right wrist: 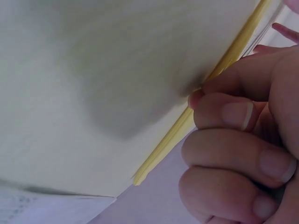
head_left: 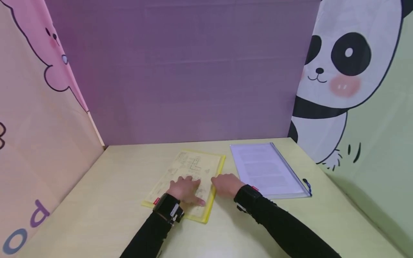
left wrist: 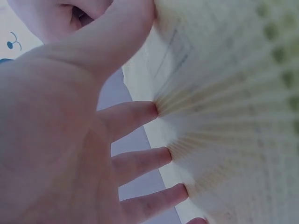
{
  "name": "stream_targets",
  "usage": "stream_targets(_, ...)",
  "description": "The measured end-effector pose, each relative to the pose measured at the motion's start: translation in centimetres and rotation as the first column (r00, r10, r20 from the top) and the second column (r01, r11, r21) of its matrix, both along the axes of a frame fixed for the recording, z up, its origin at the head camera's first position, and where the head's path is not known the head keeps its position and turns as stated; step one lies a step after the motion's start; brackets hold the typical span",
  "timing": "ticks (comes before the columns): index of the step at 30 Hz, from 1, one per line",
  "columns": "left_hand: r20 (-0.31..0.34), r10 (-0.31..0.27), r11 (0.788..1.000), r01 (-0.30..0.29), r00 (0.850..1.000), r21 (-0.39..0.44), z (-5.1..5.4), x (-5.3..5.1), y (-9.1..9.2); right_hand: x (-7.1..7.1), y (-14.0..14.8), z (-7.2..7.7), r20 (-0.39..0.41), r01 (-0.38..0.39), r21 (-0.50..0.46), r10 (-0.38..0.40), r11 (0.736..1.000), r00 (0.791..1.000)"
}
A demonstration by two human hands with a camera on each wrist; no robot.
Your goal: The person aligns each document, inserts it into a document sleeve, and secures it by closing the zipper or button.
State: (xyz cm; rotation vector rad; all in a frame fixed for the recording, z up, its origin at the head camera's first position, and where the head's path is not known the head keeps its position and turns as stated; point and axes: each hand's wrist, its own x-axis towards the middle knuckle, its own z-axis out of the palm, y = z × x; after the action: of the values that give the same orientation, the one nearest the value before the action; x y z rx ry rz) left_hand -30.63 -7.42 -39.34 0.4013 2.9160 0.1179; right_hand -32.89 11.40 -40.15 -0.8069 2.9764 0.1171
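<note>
A yellow translucent file folder [head_left: 185, 163] with printed paper in it lies at a slant on the table. My left hand [head_left: 185, 190] rests on its face with fingers spread, the fingertips [left wrist: 175, 154] touching the sheet in the left wrist view. At the folder's right edge, my right hand [head_left: 227, 184] pinches the thick yellow strip [right wrist: 161, 149] between thumb and forefinger. The other fingers of that hand are curled in, as the right wrist view shows. What exactly sits between thumb and forefinger is hidden.
To the right lies a clear file folder [head_left: 267, 170] with printed sheets and a dark edge, a blue cord [head_left: 307, 186] at its corner. Behind the table [head_left: 106, 200] stands a purple panel [head_left: 193, 71]. Printed side panels, one with a panda [head_left: 351, 64], flank it.
</note>
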Motion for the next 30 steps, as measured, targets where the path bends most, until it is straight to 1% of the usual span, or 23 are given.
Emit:
stream_targets(5, -0.016, 0.004, 1.000, -0.004, 1.000, 0.003, -0.03, 0.02, -0.01, 0.41, -0.09, -0.19, -0.040, -0.015, 0.010, 0.015, 1.000, 0.999)
stream_targets(9, -0.013, 0.009, 1.000, -0.009, 1.000, 0.014, -0.09, -0.03, 0.01, 0.52, -0.05, -0.34, -0.068, -0.026, 0.008, 0.026, 1.000, 0.997)
stream_targets(15, -0.011, 0.029, 1.000, -0.028, 1.000, 0.013, -0.23, -0.13, 0.11, 0.49, 0.03, -0.25, -0.072, -0.039, 0.015, 0.040, 0.999, 0.997)
stream_targets(20, -0.005, 0.034, 0.999, -0.034, 0.999, 0.014, -0.34, -0.22, 0.12, 0.38, 0.02, -0.51, -0.041, -0.029, 0.013, 0.030, 0.999, 0.999)
stream_targets(25, 0.002, 0.034, 0.999, -0.034, 0.999, 0.026, -0.21, -0.13, 0.09, 0.40, 0.02, -0.66, -0.007, -0.023, -0.002, 0.023, 1.000, 1.000)
stream_targets(30, -0.004, 0.031, 0.999, -0.031, 1.000, 0.028, -0.08, 0.00, 0.00, 0.89, -0.26, -0.53, 0.038, 0.005, -0.007, -0.004, 1.000, 0.999)
